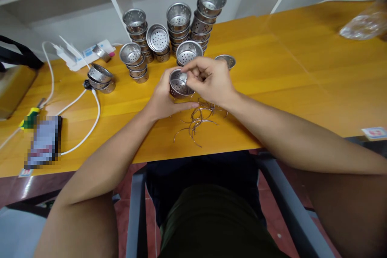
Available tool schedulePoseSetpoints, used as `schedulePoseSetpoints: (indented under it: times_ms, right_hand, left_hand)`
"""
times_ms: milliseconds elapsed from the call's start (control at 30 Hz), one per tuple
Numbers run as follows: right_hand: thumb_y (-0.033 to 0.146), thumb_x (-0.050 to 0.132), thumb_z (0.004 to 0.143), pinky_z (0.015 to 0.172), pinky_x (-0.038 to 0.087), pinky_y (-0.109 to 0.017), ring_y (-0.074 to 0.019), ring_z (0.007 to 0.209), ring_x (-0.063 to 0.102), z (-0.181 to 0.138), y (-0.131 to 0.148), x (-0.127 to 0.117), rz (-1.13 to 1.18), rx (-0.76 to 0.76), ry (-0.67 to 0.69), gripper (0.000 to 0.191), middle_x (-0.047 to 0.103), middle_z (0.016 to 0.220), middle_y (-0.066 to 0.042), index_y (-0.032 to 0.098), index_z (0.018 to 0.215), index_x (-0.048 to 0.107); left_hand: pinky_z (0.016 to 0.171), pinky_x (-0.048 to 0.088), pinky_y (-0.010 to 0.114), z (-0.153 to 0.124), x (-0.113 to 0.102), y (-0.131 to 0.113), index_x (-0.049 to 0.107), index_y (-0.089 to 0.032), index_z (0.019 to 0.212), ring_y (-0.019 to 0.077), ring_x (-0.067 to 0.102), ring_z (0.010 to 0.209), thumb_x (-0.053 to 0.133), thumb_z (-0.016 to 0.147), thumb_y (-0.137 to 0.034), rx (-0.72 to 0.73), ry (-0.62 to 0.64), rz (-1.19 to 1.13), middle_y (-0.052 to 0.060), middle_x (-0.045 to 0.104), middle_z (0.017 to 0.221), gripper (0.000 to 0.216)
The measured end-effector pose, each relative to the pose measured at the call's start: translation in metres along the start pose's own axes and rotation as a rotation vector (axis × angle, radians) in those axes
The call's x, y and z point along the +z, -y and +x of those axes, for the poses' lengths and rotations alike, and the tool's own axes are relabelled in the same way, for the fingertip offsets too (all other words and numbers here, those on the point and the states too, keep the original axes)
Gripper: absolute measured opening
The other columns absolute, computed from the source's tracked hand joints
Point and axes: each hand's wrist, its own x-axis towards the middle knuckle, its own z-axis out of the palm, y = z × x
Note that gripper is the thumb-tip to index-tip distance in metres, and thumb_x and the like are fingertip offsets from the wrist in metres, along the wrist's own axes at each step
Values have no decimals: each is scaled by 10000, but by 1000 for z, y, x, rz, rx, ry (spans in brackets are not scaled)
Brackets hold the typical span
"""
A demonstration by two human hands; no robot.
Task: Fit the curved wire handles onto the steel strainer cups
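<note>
A small perforated metal cup (179, 83), its open top facing up toward me, is gripped from the left by my left hand (163, 97), the thumb along its near side. My right hand (213, 80) is closed in a pinch at the cup's right rim. What its fingertips hold is hidden or too small to make out. Several thin curved metal wires (197, 120) lie in a loose tangle on the table just below both hands. Right behind my hands stands another perforated cup (189, 52), and a further cup (226, 61) is partly covered by my right hand.
Stacks of similar cups (179, 18) stand along the back of the wooden table (290, 88). On the left are a few tipped cups (100, 73), a power strip (87, 56), white cables, a phone (44, 141) and a screwdriver (32, 116). A plastic bag (363, 24) lies far right.
</note>
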Motion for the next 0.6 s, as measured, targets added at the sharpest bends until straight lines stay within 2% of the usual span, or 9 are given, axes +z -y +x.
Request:
schedulePoseSetpoints:
  times_ms: [100,200,267,400,500,600]
  right_hand:
    - [281,896,1045,704,498,-380,-182,699,523,-1,6,6,24,-7,-6,29,638,782,13,255,1058,896]
    - [313,894,1043,666,469,-362,-180,694,512,1,8,4,68,25,9,66,643,777,6,248,1034,884]
    - [390,928,1065,624,447,-350,-177,687,511,4,10,-3,138,50,98,149,665,794,-4,250,1041,883]
    - [606,1071,1048,569,452,-333,-169,668,564,11,10,-21,357,101,386,402,720,824,-9,253,1109,887]
    - [698,1160,966,554,472,-335,-168,648,580,14,11,-26,441,148,445,543,723,817,7,268,1098,856]
    - [694,1196,926,584,462,-339,-169,676,566,14,11,-21,448,155,424,569,700,810,17,275,1035,827]
  left_hand:
    - [1376,735,600,0,2,-6,683,-311,1680,402,863,1547,1132,869,-934,5,-14,6,150,840,1638,1116]
    - [1337,747,568,-1,2,-8,717,-299,1628,382,876,1497,1100,906,-941,-25,-24,-5,139,859,1599,1039]
    - [1245,774,531,0,2,-6,755,-298,1567,346,901,1382,1068,931,-960,-51,-30,-54,119,887,1520,970]
    - [976,776,419,1,-2,2,825,-280,1407,258,887,1096,931,1002,-1045,-134,-9,-169,83,925,1290,872]
    - [896,753,393,1,-5,7,840,-271,1405,241,866,1029,896,986,-1094,-163,-5,-197,80,917,1234,926]
    - [1003,784,458,1,-8,11,815,-278,1484,288,897,1140,1047,834,-1075,-135,4,-180,95,914,1322,1055]
